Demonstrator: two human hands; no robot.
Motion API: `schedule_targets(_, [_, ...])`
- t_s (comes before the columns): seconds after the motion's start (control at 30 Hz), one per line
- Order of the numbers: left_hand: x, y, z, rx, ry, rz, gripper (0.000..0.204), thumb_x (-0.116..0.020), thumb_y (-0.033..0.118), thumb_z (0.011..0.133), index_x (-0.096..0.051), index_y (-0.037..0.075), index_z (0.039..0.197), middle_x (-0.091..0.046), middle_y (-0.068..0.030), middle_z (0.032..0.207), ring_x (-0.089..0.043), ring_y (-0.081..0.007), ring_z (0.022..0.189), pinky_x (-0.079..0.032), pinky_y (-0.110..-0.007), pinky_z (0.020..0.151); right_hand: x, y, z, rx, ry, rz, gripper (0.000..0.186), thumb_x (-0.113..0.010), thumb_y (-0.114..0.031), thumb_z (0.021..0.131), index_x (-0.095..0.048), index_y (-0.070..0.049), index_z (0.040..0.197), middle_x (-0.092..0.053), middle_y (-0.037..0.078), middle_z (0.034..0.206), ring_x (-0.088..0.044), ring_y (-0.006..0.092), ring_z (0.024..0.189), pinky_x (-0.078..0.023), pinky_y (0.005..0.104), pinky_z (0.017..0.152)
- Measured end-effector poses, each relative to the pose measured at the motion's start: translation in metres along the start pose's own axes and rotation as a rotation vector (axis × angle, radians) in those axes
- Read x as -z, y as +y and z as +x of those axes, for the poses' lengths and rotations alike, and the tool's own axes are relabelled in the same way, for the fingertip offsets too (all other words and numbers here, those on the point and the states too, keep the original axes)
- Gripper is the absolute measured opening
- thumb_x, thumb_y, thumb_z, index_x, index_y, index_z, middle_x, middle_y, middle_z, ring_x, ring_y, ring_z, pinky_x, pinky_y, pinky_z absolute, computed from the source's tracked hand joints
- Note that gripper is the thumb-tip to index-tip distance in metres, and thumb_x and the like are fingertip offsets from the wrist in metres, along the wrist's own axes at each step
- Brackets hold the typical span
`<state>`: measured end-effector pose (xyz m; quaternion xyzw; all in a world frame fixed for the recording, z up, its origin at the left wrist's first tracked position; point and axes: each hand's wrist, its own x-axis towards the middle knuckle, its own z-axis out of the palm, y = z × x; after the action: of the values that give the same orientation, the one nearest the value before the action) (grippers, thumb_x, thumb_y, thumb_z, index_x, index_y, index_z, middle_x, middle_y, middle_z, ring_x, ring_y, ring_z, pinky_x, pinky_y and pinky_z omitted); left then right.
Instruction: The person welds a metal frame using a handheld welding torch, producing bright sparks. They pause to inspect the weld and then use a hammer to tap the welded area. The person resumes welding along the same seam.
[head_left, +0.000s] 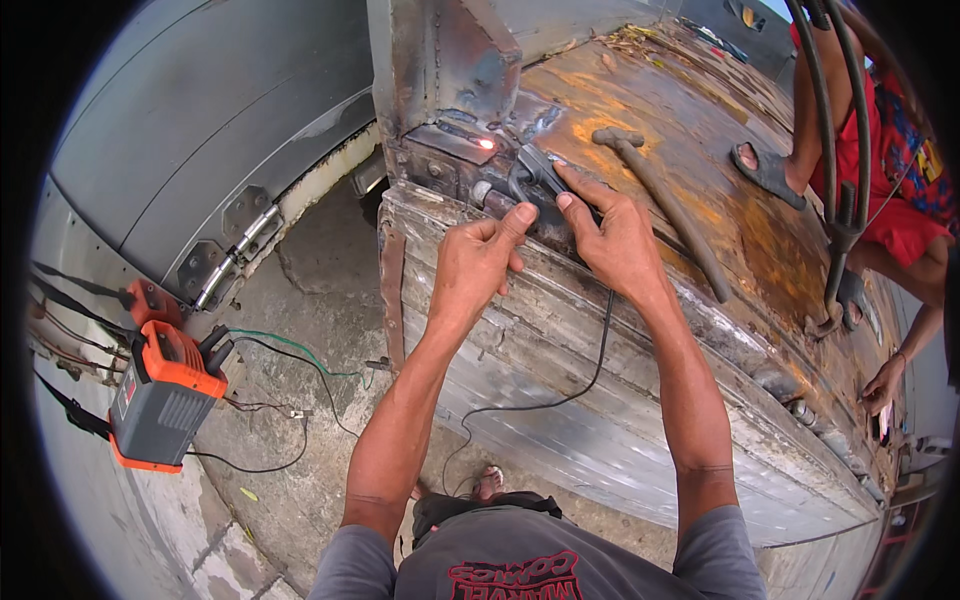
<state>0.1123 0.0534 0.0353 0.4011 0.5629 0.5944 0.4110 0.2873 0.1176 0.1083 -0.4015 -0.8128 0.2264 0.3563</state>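
My right hand [610, 240] grips a black handled tool [540, 170], probably a welding holder, with a cable [596, 370] hanging below it. Just left of it, my left hand [478, 255] is closed, thumb raised by the tool; whatever its fingers hold is unclear. A red-hot spot [486, 144] glows on a small steel plate [450, 140] at the foot of an upright bracket [460, 60]. A short metal cylinder [492, 198] lies below the tool. To the right, a hammer [670, 215] rests on the rusty steel deck [580, 90].
A person [910, 250] in red shorts and sandals is on the deck at right, one hand low, near hanging dark bent bars or hoses [840, 230]. An orange-grey welding machine [170, 395] with cables is at left, below a steel panel [200, 120] with a hinge [235, 255].
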Motion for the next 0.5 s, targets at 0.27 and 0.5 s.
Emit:
schedule_targets(0.27, [0.0009, 0.0023, 0.0047, -0.015, 0.01, 0.037, 0.071, -0.076, 0.066, 0.097, -0.074, -0.004, 0.087, -0.063, -0.0052, 0.063, -0.052, -0.0085, 0.044, -0.037, -0.026, 0.039, 0.0038, -0.0102, 0.0052, -0.038, -0.025, -0.004, 0.041, -0.066, -0.024, 0.106, -0.071, -0.006, 0.143, -0.071, 0.028, 0.137, -0.066, 0.0463, 0.133, -0.05, 0.0468, 0.113])
schedule_targets(0.5, [0.0007, 0.0056, 0.0043, -0.02, 0.005, 0.031, 0.071, -0.075, 0.066, 0.098, -0.075, -0.004, 0.087, -0.063, -0.005, 0.063, -0.052, -0.0084, 0.044, -0.037, -0.026, 0.039, 0.0038, -0.0083, 0.0065, -0.036, -0.024, -0.01, 0.042, -0.066, -0.024, 0.106, -0.071, -0.006, 0.143, -0.071, 0.029, 0.135, -0.066, 0.0473, 0.131, -0.05, 0.0468, 0.112])
